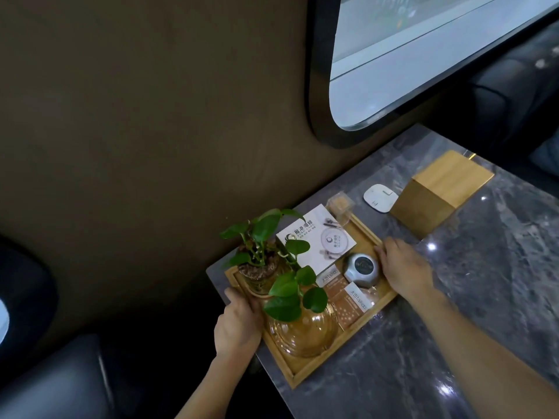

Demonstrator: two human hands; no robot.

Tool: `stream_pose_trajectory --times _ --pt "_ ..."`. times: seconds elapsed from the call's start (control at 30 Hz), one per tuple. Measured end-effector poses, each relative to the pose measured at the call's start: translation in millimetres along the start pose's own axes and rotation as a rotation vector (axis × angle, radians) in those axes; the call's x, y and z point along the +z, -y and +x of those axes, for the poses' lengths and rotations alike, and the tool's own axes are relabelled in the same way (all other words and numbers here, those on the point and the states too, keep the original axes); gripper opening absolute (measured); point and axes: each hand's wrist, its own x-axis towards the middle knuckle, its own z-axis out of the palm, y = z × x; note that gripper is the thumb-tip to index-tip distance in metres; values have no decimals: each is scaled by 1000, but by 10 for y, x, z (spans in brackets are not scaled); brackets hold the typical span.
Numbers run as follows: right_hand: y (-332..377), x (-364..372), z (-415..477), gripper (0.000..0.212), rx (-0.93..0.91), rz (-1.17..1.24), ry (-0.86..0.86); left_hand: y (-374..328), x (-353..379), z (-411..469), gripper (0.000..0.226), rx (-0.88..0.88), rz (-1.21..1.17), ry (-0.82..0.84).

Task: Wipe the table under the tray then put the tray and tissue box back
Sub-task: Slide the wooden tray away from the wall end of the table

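A wooden tray (pixel 314 368) lies on the grey marble table (pixel 484 282), against the wall. It carries a potted green plant (pixel 263 255), an amber glass dish (pixel 305 331), a white card (pixel 317 240), a silver call bell (pixel 361 269) and small packets. My left hand (pixel 239 325) grips the tray's left edge. My right hand (pixel 405 264) holds its right edge. The wooden tissue box (pixel 438 192) stands on the table beyond the tray, to the right.
A small white flat device (pixel 379 198) lies between the tray and the tissue box. A brown wall and a dark-framed window (pixel 423 55) rise behind the table. Dark seats are at the lower left and far right.
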Motion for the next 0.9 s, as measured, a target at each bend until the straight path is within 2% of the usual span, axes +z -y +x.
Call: stream_pose_trajectory --times 0.2,0.33,0.5,0.6,0.73,0.8,0.9 --pt "-20 -50 72 33 -88 -136 105 -33 -45 -11 20 41 -5 27" --pt "-102 -20 -64 28 -147 -95 -1 1 -66 -43 22 120 -8 16" --pt "-367 -62 -352 22 -105 -90 -139 -8 -36 -197 21 179 -37 26" --pt "-600 -88 -558 30 -116 -82 -202 -91 26 -319 24 201 -11 48" --pt "-963 -166 -879 47 -80 -102 -265 -280 158 -468 21 233 2 120" --pt "-1128 -217 -1036 42 -26 -105 -229 -377 250 -530 20 296 44 148" --pt "-1378 -287 -1256 42 153 -77 -126 -558 403 -625 21 391 63 175"
